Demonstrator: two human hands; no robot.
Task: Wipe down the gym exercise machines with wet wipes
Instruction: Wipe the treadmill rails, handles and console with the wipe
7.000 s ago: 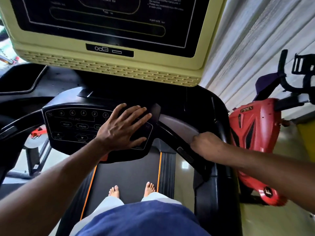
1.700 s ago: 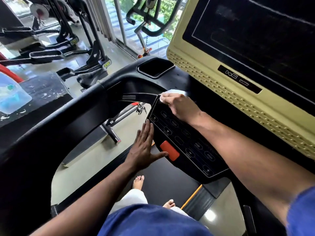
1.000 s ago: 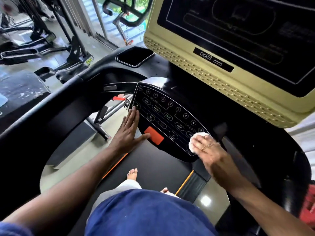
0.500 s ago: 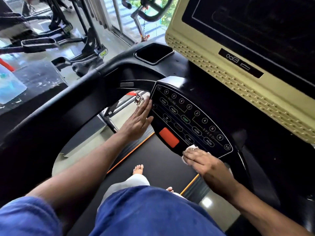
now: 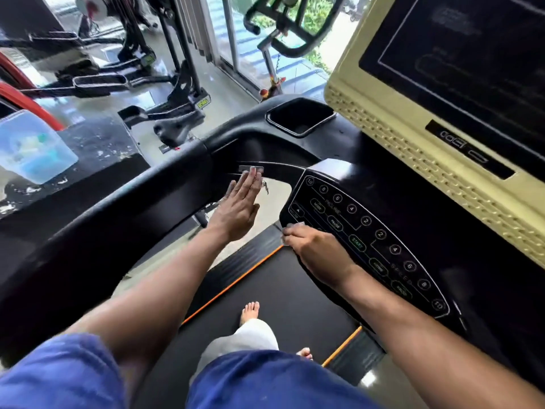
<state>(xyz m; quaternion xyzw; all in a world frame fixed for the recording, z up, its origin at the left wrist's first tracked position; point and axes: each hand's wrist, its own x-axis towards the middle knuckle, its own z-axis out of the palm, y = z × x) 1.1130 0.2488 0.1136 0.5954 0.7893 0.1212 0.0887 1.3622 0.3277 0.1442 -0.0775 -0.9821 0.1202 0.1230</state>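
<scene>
Most of wipe (image 5: 295, 225) under right hand (image 5: 320, 250)

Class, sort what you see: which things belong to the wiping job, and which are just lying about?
Job:
right hand
wet wipe
control panel
left hand

Lying about:
plastic tub
exercise bike
cup holder

black button panel (image 5: 365, 240), white wipe (image 5: 295, 226), orange-edged belt (image 5: 265, 290)

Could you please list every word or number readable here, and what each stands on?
All on the keypad:
"START", green button.
"PAUSE", "MODE", buttons.
"INCLINE" by "10 8 6 4 2".
"SPEED" by "2 4 6 8 10".
Screen text, the strip beneath it, and the floor machine's yellow sticker: too blurred to read.
</scene>
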